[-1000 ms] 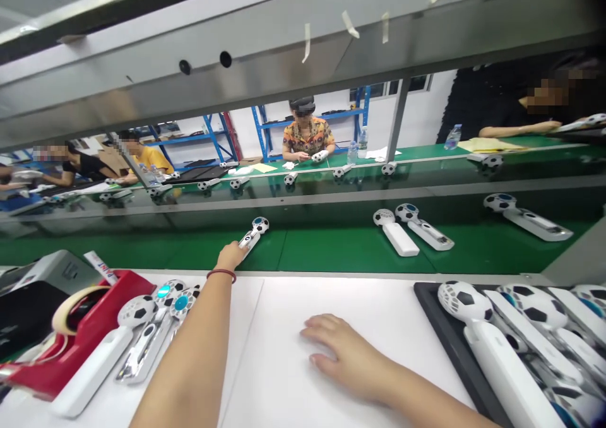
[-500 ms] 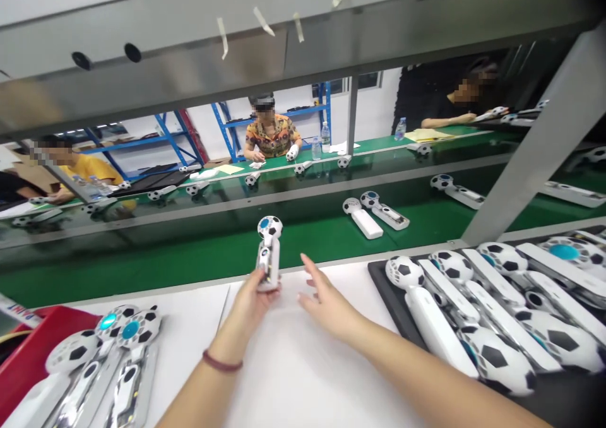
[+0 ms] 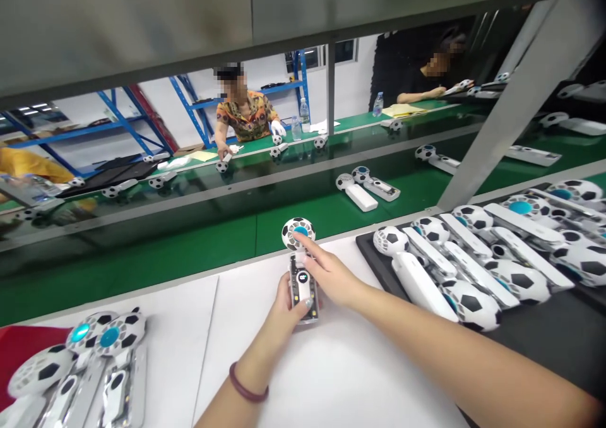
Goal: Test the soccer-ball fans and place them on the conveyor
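A handheld fan with a round football-patterned head and a clear handle [image 3: 303, 278] is upright at the middle of the head view, over the white worktop [image 3: 255, 308]. Wrapped round the lower handle, my left hand [image 3: 285, 311] holds it, the thumb on the front near a small lit display. My right hand [image 3: 331, 273] is at the fan's right side, its index finger extended onto the blue centre of the fan head and its thumb side near the neck. Whether its lower fingers grip the handle is hidden.
More fans lie on a black tray [image 3: 374, 261] at the right and beside a red bin [image 3: 28, 343] at the left. Two fans rest on the green belt [image 3: 227, 245] ahead. A metal post [image 3: 502, 106] slants at the right. Two people [image 3: 246, 115] [image 3: 426, 81] sit across the belt.
My left hand has turned the fan's front toward the camera and brought it rightward in view. My right hand has come from apart to touching the fan head. The view has shifted.
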Demonstrator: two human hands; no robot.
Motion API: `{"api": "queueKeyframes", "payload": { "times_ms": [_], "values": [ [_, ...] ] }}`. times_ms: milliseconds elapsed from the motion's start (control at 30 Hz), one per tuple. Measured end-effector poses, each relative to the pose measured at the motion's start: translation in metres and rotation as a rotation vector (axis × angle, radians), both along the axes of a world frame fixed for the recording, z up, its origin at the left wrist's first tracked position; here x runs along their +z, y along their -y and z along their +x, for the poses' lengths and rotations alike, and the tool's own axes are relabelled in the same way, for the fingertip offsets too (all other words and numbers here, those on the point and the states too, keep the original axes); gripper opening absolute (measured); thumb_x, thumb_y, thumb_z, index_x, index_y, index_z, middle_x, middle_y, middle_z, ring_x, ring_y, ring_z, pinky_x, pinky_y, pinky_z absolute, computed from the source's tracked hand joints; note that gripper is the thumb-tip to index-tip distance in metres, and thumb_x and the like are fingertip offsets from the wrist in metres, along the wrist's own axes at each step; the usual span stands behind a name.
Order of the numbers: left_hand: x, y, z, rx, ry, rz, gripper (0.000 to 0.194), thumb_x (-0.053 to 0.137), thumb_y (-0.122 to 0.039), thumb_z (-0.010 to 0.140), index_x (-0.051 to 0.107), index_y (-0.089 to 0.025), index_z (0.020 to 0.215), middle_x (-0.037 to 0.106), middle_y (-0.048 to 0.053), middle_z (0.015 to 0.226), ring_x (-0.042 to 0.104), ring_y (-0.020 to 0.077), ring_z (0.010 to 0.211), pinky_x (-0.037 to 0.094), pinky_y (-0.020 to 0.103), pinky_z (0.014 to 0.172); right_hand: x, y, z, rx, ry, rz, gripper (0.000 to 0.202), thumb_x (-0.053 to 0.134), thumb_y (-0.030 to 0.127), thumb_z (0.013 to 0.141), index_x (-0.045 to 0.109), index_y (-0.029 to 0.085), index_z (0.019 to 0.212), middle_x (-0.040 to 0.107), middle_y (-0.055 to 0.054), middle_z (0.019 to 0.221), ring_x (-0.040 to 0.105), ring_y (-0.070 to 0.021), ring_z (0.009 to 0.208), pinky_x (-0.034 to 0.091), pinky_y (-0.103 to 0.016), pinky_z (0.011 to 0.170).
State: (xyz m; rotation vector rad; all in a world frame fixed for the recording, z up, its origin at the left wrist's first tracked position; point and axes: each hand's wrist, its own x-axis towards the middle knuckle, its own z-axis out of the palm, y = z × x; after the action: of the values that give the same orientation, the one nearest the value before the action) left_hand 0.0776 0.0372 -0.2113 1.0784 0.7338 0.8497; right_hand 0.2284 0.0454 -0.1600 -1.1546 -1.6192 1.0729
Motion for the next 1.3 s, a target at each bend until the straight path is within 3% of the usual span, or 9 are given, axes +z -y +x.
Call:
{"api": "queueKeyframes", "payload": {
  "times_ms": [133, 300, 467, 800, 1033, 1300],
  "values": [
    [0.005, 0.004, 0.004, 0.056, 0.105, -0.063, 0.063, 0.064, -0.047, 0.072, 0.036, -0.024, 0.122, 0.054, 0.010, 0.112, 0.058, 0.0266, 0.094, 0.049, 0.040, 0.077, 0.000, 0.003, -0.001, 0.066, 0.016, 0.045, 0.044, 0.036, 0.032, 0.091, 0.036, 0.031, 0.135, 0.049, -0.001, 0.130, 0.047, -0.0199, 0.116, 0.035, -0.039, 0.100],
    [0.010, 0.005, 0.003, 0.048, 0.036, -0.079, 0.067, 0.071, -0.035, 0.068, 0.033, -0.025, 0.122, 0.057, 0.006, 0.098, 0.060, 0.0232, 0.082, 0.050, 0.038, 0.071, 0.001, 0.006, -0.002, 0.106, 0.059, 0.034, 0.044, 0.036, 0.031, 0.091, 0.037, 0.032, 0.135, 0.051, 0.001, 0.128, 0.045, -0.0205, 0.119, 0.033, -0.040, 0.103],
    [0.014, 0.004, 0.002, 0.010, 0.053, -0.131, 0.072, 0.070, -0.034, 0.069, 0.028, -0.026, 0.127, 0.053, 0.010, 0.112, 0.057, 0.0270, 0.096, 0.048, 0.043, 0.079, -0.002, 0.005, -0.003, 0.122, 0.002, 0.020, 0.043, 0.034, 0.030, 0.092, 0.036, 0.031, 0.135, 0.043, 0.001, 0.136, 0.039, -0.0189, 0.125, 0.031, -0.039, 0.105],
    [0.017, 0.006, 0.001, -0.027, 0.073, -0.124, 0.071, 0.069, -0.036, 0.071, 0.029, -0.029, 0.128, 0.048, 0.010, 0.122, 0.056, 0.0274, 0.099, 0.047, 0.044, 0.081, -0.001, 0.005, -0.003, 0.127, -0.044, -0.018, 0.043, 0.036, 0.032, 0.092, 0.036, 0.032, 0.135, 0.038, 0.003, 0.140, 0.034, -0.0190, 0.129, 0.030, -0.039, 0.106],
    [0.020, 0.006, 0.001, -0.020, 0.064, -0.129, 0.072, 0.071, -0.038, 0.068, 0.031, -0.029, 0.127, 0.051, 0.010, 0.118, 0.054, 0.0298, 0.102, 0.047, 0.045, 0.082, -0.002, 0.004, -0.004, 0.129, -0.040, -0.014, 0.043, 0.037, 0.033, 0.092, 0.036, 0.033, 0.135, 0.038, 0.003, 0.139, 0.036, -0.0188, 0.128, 0.030, -0.039, 0.106],
    [0.011, 0.005, 0.001, 0.007, 0.058, -0.092, 0.064, 0.069, -0.035, 0.071, 0.033, -0.027, 0.123, 0.056, 0.007, 0.103, 0.059, 0.0222, 0.082, 0.048, 0.038, 0.072, 0.004, 0.007, -0.004, 0.130, -0.051, -0.021, 0.043, 0.037, 0.030, 0.091, 0.037, 0.033, 0.134, 0.046, 0.003, 0.133, 0.046, -0.0186, 0.119, 0.036, -0.036, 0.101]
  ]
}}
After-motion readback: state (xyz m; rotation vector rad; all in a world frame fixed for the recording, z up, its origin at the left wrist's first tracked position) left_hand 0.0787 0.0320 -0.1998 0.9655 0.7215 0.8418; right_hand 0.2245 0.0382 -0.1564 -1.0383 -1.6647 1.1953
